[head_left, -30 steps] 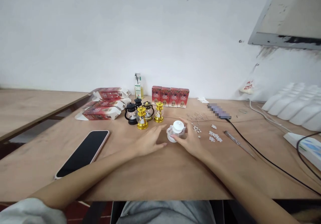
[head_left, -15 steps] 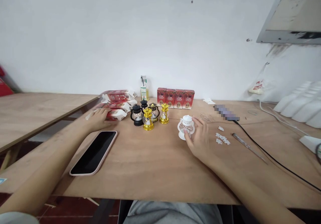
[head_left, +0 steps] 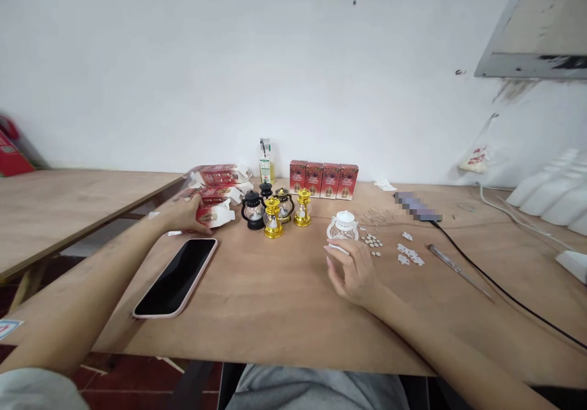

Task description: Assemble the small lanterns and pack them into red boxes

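Observation:
At the left, my left hand (head_left: pixel 182 214) has its fingers and thumb around the near end of a flattish red-and-white cardboard box (head_left: pixel 217 214) with its white end flaps sticking out. More such boxes (head_left: pixel 220 175) are stacked just behind it. My right hand (head_left: pixel 355 269) hovers in front of a small white lantern (head_left: pixel 346 219), fingers bent and apart from the thumb, with nothing between them. The lantern stands upright with a clear body, its base partly hidden by the fingers. Between my hands stand two gold lanterns (head_left: pixel 274 219) and several dark ones (head_left: pixel 252 211).
Upright red boxes (head_left: pixel 323 180) line the wall beside a bottle (head_left: pixel 265 168). A phone (head_left: pixel 177 278) lies near my left forearm. At right are small round discs (head_left: pixel 372 242), white cut pieces (head_left: pixel 409 254), thin wires (head_left: pixel 376 216), a screwdriver (head_left: pixel 458 270) and a cabled device (head_left: pixel 416 207).
My right hand has let go of the white lantern and drawn back toward me, uncovering the small discs. My left hand has closed on the nearest box and shifted it slightly.

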{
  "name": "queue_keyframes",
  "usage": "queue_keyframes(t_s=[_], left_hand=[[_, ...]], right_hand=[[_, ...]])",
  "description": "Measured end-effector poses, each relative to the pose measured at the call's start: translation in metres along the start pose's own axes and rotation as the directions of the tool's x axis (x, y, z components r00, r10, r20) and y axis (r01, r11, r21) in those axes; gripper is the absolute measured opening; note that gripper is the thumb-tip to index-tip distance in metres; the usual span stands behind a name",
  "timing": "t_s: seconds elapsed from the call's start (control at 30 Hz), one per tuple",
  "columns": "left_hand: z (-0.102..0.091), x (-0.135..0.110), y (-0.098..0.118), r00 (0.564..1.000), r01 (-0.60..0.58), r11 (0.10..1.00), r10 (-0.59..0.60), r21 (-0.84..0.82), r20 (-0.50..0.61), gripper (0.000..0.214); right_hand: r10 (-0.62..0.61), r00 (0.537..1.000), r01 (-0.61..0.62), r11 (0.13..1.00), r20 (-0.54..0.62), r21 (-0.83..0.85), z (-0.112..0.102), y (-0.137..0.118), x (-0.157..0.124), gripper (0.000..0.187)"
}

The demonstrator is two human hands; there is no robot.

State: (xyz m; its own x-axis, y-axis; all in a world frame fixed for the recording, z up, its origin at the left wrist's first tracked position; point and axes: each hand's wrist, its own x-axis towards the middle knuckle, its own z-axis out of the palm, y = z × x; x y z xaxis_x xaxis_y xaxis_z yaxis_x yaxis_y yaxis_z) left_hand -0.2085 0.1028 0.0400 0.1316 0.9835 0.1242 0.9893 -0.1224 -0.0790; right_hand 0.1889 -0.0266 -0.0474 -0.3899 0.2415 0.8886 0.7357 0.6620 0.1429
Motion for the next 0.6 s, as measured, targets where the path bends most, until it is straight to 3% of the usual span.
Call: queue_keyframes(t_s=[0.1,0.2,0.3,0.37,0.4,0.5,0.6], left_hand=[[-0.013,-0.009,0.007,1.000,0.015,0.997,-0.013,0.076,-0.024,0.075],[-0.031,-0.029,0.019,0.994,-0.013,0.989,0.028,0.147,-0.103,0.058],[-0.046,-0.053,0.042,0.939,-0.039,0.969,0.119,0.243,-0.322,0.050],[-0.050,-0.067,0.065,0.899,-0.089,0.965,0.185,0.248,-0.397,0.052],[-0.049,-0.073,0.079,0.863,-0.151,0.954,0.255,0.258,-0.437,0.053],[-0.041,-0.086,0.124,0.670,-0.388,0.864,0.503,0.321,-0.545,0.049],[-0.026,-0.092,0.164,0.403,-0.523,0.766,0.608,0.373,-0.684,0.028]], right_hand=[[-0.026,0.996,0.016,0.993,0.080,0.118,-0.001,-0.003,0.004,0.039],[-0.018,0.987,-0.010,0.984,0.159,0.178,-0.001,-0.007,0.007,0.031],[0.060,0.976,-0.115,0.959,0.211,0.261,-0.002,-0.015,0.013,0.031],[0.097,0.973,-0.162,0.932,0.208,0.324,-0.004,-0.020,0.020,0.035],[0.098,0.977,-0.160,0.924,0.190,0.347,-0.004,-0.022,0.023,0.038],[0.090,0.991,-0.119,0.923,0.094,0.366,-0.006,-0.027,0.034,0.049],[0.147,0.988,-0.119,0.921,-0.047,0.372,-0.006,-0.025,0.039,0.052]])
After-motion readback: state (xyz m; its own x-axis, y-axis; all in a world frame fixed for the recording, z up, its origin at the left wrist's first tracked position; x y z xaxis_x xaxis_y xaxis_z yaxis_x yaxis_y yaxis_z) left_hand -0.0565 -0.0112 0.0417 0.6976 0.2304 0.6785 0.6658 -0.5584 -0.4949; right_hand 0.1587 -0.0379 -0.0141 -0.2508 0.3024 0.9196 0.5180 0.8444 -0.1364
